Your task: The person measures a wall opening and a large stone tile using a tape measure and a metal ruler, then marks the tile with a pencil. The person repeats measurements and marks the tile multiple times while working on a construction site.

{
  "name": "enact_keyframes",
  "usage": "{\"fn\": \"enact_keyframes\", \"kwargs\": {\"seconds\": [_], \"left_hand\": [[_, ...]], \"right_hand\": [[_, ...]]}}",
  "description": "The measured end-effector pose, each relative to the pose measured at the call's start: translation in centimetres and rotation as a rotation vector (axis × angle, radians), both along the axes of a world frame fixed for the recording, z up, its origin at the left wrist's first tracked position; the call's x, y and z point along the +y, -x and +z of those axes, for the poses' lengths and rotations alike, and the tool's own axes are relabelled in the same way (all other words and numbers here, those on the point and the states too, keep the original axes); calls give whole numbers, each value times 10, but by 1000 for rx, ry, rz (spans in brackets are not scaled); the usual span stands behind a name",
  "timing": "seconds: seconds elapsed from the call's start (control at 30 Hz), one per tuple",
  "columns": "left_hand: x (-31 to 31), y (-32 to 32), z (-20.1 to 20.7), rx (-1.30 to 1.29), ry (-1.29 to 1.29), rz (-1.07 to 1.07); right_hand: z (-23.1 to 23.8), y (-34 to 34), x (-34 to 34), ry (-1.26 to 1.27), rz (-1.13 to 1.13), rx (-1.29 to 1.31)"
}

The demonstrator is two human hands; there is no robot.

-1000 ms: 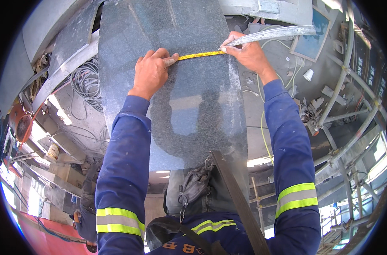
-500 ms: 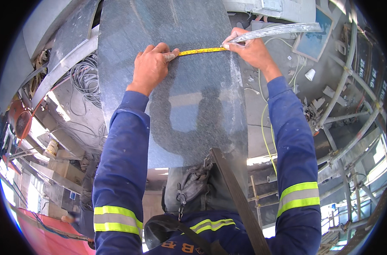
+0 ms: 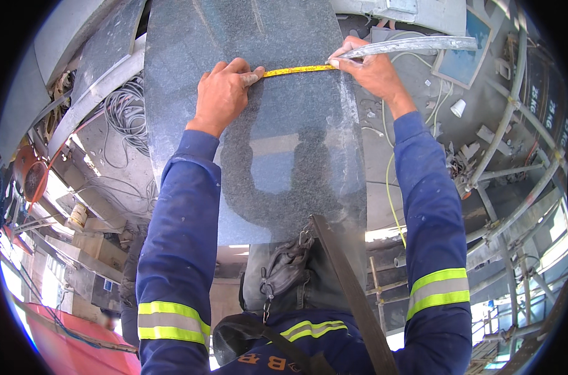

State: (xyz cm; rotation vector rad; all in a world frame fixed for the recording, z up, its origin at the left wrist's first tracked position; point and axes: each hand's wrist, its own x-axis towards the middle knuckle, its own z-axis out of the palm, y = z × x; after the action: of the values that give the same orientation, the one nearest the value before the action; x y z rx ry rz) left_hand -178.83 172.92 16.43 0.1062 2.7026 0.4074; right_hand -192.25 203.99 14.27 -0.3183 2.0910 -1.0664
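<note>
A yellow tape measure blade (image 3: 299, 70) stretches across a dark grey, dusty slab (image 3: 290, 119), near its far part. My left hand (image 3: 224, 90) pinches the blade's left end against the slab between thumb and fingers. At the slab's right edge, my right hand (image 3: 368, 70) is closed on the other end of the blade. From that hand a worn, whitish-grey strip (image 3: 415, 45) sticks out to the right, slightly curved and raised. Whether this strip is the same blade turned over, I cannot tell. The right fingertips hide where the two meet.
Coiled cable (image 3: 126, 115) lies on the floor left of the slab. To the right are a thin yellow-green hose (image 3: 393, 194), a white cup (image 3: 458, 108), rubble (image 3: 464, 162) and metal scaffold tubes (image 3: 515, 119). A dark strap (image 3: 349, 287) hangs before my body.
Both hands keep their hold on the tape blade, with only a slight shift. The grey strip's far end has moved a little right. The view has shifted slightly.
</note>
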Motion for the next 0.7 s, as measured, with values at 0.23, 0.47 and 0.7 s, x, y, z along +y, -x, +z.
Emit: {"fn": "enact_keyframes", "kwargs": {"seconds": [0.23,0.47,0.7], "left_hand": [[2,-1,2,-37,25,27],[3,-1,4,-5,34,-6],[2,-4,-1,5,45,-14]], "right_hand": [[8,-14,-35,65,-85,7],[-5,-13,-44,65,28,61],[-2,-10,-46,90,63,27]]}}
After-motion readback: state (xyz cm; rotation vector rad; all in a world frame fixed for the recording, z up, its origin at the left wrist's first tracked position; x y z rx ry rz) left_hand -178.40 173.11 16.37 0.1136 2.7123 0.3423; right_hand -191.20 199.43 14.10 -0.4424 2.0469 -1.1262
